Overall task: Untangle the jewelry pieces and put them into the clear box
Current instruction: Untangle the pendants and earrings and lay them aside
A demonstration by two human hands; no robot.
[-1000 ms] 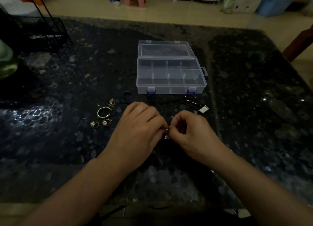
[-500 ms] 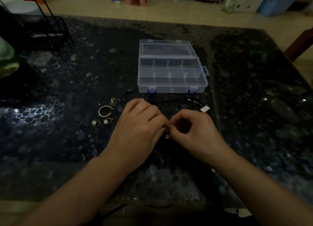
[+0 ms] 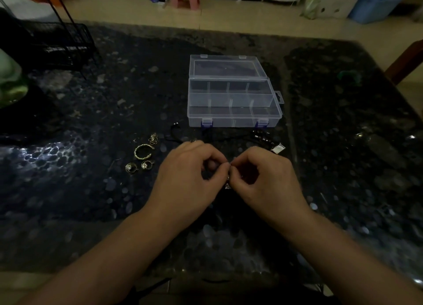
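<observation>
Barely anything moves since a second ago: left hand (image 3: pixel 192 174) and right hand (image 3: pixel 263 179) keep their pinch grip on a tiny tangled jewelry piece (image 3: pixel 227 184) just above the desk (image 3: pixel 343 167). Untangling continues; clear box (image 3: pixel 233 119) sits open, looks empty.

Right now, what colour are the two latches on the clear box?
Blue latches, on the clear box front, seen in the head view.
</observation>
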